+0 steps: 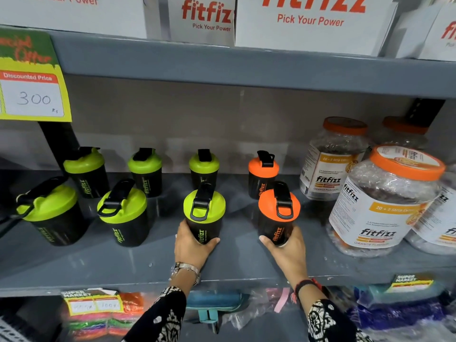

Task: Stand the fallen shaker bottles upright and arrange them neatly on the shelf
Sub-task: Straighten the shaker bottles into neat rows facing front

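Black shaker bottles stand upright in two rows on the grey shelf [103, 265]. My left hand [191, 245] grips the base of a green-lidded shaker [204, 213] in the front row. My right hand [287, 250] grips the base of an orange-lidded shaker [278, 213] beside it. Two more green-lidded shakers stand front left, one [123, 213] near the middle and one [51, 213] at the far left. The back row holds three green-lidded shakers [145, 171] and one orange-lidded shaker [262, 174].
Large clear jars with orange lids [385, 201] crowd the shelf's right side. A yellow price sign [32, 95] hangs at upper left. White boxes [311, 21] sit on the shelf above. Packaged goods [98, 319] fill the shelf below.
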A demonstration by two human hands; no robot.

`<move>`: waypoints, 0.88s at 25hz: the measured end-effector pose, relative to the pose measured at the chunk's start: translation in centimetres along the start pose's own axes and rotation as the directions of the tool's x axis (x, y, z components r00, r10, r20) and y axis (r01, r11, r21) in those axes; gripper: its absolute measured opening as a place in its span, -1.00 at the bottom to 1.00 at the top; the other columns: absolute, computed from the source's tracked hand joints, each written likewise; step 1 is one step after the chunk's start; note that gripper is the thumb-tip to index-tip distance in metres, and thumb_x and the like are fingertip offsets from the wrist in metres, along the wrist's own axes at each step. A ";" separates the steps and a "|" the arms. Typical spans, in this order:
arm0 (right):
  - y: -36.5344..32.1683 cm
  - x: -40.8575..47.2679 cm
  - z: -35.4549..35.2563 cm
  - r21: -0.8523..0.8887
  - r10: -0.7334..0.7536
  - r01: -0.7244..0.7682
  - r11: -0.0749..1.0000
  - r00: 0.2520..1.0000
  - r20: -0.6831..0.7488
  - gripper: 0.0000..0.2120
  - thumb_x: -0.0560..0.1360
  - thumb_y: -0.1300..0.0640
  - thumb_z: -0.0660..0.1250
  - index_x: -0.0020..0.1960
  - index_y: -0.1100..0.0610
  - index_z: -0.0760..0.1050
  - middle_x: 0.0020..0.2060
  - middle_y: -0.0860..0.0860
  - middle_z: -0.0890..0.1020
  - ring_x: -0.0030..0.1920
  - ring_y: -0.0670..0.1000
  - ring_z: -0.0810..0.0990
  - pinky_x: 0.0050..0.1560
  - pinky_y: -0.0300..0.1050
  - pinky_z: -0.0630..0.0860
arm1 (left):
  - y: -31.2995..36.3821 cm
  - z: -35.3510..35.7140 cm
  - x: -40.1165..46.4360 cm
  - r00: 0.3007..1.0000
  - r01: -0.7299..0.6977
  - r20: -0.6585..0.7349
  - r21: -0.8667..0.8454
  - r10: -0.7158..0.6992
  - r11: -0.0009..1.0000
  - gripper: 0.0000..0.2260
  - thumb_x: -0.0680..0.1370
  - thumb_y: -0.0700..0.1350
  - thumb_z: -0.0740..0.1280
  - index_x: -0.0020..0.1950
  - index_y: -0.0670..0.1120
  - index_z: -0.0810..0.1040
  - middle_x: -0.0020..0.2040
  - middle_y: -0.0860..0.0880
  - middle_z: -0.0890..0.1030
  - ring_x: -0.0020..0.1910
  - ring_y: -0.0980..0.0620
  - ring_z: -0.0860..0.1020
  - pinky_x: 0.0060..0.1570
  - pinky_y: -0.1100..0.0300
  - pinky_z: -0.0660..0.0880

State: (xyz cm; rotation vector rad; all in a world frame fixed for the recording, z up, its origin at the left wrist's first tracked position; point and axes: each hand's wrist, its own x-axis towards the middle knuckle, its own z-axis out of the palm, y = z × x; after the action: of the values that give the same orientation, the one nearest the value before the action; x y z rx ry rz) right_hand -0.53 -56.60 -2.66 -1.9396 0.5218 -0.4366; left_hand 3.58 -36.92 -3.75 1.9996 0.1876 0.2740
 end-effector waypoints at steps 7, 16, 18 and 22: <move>-0.4 0.2 0.3 -0.005 -0.011 0.011 1.000 1.000 -0.014 -0.42 0.22 0.15 0.57 0.12 0.20 0.37 0.08 0.16 0.57 0.09 0.17 0.54 0.09 -0.01 0.48 | -0.5 -0.3 -0.3 0.998 -0.038 -0.055 -0.017 0.037 0.999 -0.36 0.15 -0.17 0.60 0.11 -0.25 0.36 0.08 -0.27 0.51 0.09 -0.24 0.48 0.08 -0.06 0.46; 0.1 -0.5 0.4 -0.031 -0.006 0.005 1.000 0.999 -0.042 -0.52 0.25 0.14 0.54 0.06 0.21 0.41 0.00 0.16 0.61 0.01 0.17 0.57 -0.01 -0.06 0.49 | -0.7 -0.7 -0.8 0.998 -0.050 -0.047 -0.006 0.050 0.999 -0.33 0.18 -0.18 0.58 0.17 -0.28 0.34 0.12 -0.28 0.49 0.12 -0.26 0.46 0.11 -0.06 0.45; 0.1 -0.9 0.5 -0.042 -0.017 0.015 0.999 0.999 -0.038 -0.51 0.25 0.14 0.54 0.09 0.19 0.41 0.02 0.16 0.61 0.05 0.19 0.57 0.03 -0.02 0.51 | -0.6 -0.8 -0.9 0.998 -0.052 -0.035 -0.017 0.051 0.999 -0.30 0.18 -0.18 0.59 0.20 -0.27 0.33 0.14 -0.29 0.47 0.15 -0.26 0.44 0.14 -0.05 0.42; 0.1 -1.3 0.6 -0.079 -0.033 0.029 0.996 0.998 -0.047 -0.35 0.16 0.05 0.59 0.15 0.17 0.37 0.08 0.15 0.56 0.11 0.19 0.54 0.13 0.10 0.53 | -0.5 -1.1 -1.1 0.999 -0.049 0.000 -0.032 0.049 0.998 -0.23 0.14 -0.18 0.60 0.24 -0.26 0.31 0.19 -0.28 0.46 0.19 -0.24 0.42 0.17 -0.03 0.39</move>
State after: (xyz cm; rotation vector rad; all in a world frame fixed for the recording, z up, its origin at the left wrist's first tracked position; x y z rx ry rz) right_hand -1.32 -55.43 -3.09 -2.0190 0.5473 -0.4902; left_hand 2.23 -36.03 -3.89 1.9747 0.1325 0.3057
